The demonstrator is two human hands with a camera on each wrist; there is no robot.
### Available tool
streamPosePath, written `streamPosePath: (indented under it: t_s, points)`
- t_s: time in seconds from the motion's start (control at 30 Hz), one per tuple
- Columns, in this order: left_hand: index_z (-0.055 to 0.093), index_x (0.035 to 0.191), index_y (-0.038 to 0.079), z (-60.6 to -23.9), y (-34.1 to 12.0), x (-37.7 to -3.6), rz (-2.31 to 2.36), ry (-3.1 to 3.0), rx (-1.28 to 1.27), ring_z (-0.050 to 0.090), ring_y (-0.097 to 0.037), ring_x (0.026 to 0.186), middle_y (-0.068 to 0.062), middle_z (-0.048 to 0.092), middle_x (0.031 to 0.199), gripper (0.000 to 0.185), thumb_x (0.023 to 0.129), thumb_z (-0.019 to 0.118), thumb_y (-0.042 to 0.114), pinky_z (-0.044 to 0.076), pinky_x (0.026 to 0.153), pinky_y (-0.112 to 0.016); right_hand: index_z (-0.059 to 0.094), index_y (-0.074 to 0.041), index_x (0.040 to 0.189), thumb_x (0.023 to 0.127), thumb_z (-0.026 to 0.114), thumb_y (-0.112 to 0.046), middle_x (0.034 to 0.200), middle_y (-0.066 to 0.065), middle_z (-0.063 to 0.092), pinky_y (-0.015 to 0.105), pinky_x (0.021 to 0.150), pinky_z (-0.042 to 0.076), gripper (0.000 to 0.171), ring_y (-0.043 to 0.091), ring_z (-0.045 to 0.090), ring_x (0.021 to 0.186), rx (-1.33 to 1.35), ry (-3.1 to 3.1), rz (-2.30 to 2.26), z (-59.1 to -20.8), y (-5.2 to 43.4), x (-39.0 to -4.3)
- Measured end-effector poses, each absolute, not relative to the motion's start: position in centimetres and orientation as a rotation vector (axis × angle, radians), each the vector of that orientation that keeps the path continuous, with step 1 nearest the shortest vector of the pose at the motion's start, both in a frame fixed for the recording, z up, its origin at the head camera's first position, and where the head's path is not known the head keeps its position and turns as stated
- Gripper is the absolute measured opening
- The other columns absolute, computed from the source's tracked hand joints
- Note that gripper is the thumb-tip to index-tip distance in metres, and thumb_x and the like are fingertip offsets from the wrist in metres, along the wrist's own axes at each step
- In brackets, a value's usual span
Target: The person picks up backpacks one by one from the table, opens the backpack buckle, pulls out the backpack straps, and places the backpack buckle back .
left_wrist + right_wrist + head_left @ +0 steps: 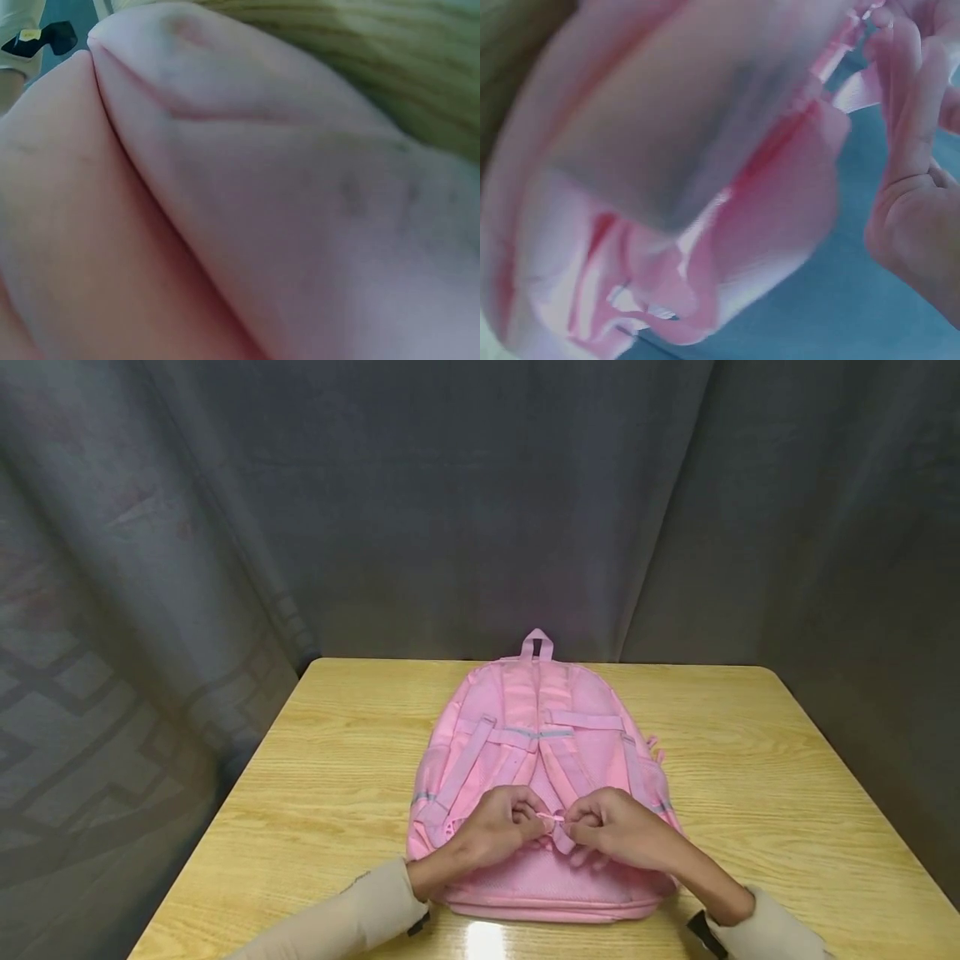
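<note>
A pink backpack [577,887] lies on the table with its shoulder straps facing up and its top loop pointing away. At its lower middle, both hands meet over a narrow pink strap [551,817]. My left hand [498,822] pinches the strap from the left, thumb and fingertips together. From the right, my right hand [622,827] pinches it close by, with a short webbing end hanging below. Close pink fabric [315,225] fills most of the left wrist view. The right wrist view shows the backpack's folds [772,210] and a hand at the upper right.
The wooden table [322,760] extends on both sides of the backpack and behind it. Grey curtains [465,510] hang close behind the table's far edge and along its sides. Small pink zipper pulls [656,748] stick out at the backpack's right side.
</note>
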State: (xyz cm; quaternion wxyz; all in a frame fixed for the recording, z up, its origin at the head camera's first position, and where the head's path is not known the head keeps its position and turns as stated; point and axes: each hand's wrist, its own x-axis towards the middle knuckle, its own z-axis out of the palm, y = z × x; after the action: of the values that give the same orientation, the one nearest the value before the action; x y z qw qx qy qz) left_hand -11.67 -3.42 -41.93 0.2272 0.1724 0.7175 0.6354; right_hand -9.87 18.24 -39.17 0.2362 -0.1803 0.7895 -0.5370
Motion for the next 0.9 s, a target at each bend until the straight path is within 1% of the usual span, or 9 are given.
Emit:
streamPosePath:
  t_s: [0.13, 0.27, 0.43, 0.57, 0.67, 0.77, 0.9]
  points:
    - [0.067, 0.093, 0.000, -41.9, -3.3, -11.4, 1.708, 2.080, 0.501, 0.066, -0.015, 0.068, -0.010, 0.070, 0.079, 0.005, 0.088, 0.068, 0.000, 0.057, 0.060, -0.023, 0.070, 0.002, 0.088, 0.096, 0.061, -0.008, 0.078, 0.013, 0.074, 0.036, 0.054, 0.060, 0.015, 0.027, 0.072, 0.065, -0.479, 2.189, -1.420, -38.8, 17.8, -9.9]
    - [0.067, 0.092, 0.001, -41.9, -3.3, -11.3, 1.697, 2.121, 0.523, 0.067, -0.016, 0.067, -0.007, 0.070, 0.077, 0.005, 0.088, 0.070, 0.002, 0.057, 0.058, -0.023, 0.069, -0.003, 0.078, 0.094, 0.059, -0.004, 0.072, 0.008, 0.073, 0.032, 0.051, 0.058, 0.020, 0.023, 0.071, 0.059, -0.471, 2.281, -1.333, -38.9, 17.2, -9.8]
    - [0.067, 0.093, -0.002, -42.0, -3.3, -11.2, 1.699, 2.133, 0.505, 0.067, -0.016, 0.069, -0.006, 0.070, 0.078, 0.007, 0.088, 0.070, 0.002, 0.058, 0.060, -0.027, 0.067, -0.007, 0.070, 0.093, 0.058, 0.000, 0.064, 0.000, 0.070, 0.030, 0.047, 0.056, 0.026, 0.017, 0.067, 0.052, -0.527, 2.420, -1.271, -39.3, 16.7, -9.4]
    - [0.066, 0.093, -0.003, -41.9, -3.4, -11.2, 1.704, 2.122, 0.469, 0.068, -0.018, 0.070, -0.005, 0.070, 0.078, 0.008, 0.088, 0.069, 0.002, 0.060, 0.063, -0.029, 0.059, -0.009, 0.062, 0.092, 0.060, 0.002, 0.060, -0.006, 0.068, 0.027, 0.044, 0.055, 0.032, 0.010, 0.065, 0.049, -0.613, 2.504, -1.266, -39.7, 16.6, -9.1]
    - [0.066, 0.092, -0.002, -41.8, -3.4, -11.2, 1.717, 2.095, 0.435, 0.069, -0.018, 0.070, -0.006, 0.070, 0.078, 0.006, 0.088, 0.069, 0.002, 0.060, 0.063, -0.029, 0.053, -0.011, 0.060, 0.091, 0.062, 0.002, 0.058, -0.010, 0.067, 0.024, 0.044, 0.053, 0.035, 0.004, 0.064, 0.049, -0.670, 2.559, -1.260, -39.8, 16.6, -9.0]
    - [0.066, 0.092, -0.001, -41.7, -3.3, -11.3, 1.732, 2.067, 0.402, 0.068, -0.017, 0.069, -0.007, 0.070, 0.078, 0.006, 0.089, 0.069, 0.002, 0.060, 0.063, -0.028, 0.054, -0.015, 0.060, 0.089, 0.063, 0.002, 0.057, -0.013, 0.065, 0.022, 0.045, 0.052, 0.035, -0.001, 0.062, 0.049, -0.717, 2.632, -1.247, -39.9, 16.5, -8.9]
    - [0.065, 0.092, -0.004, -41.7, -3.3, -11.5, 1.783, 1.991, 0.350, 0.067, -0.016, 0.067, -0.009, 0.069, 0.077, 0.006, 0.089, 0.068, 0.000, 0.060, 0.063, -0.028, 0.056, -0.020, 0.059, 0.085, 0.065, 0.003, 0.052, -0.017, 0.060, 0.017, 0.041, 0.043, 0.036, -0.008, 0.057, 0.048, -0.798, 2.781, -1.192, -40.0, 16.2, -8.7]
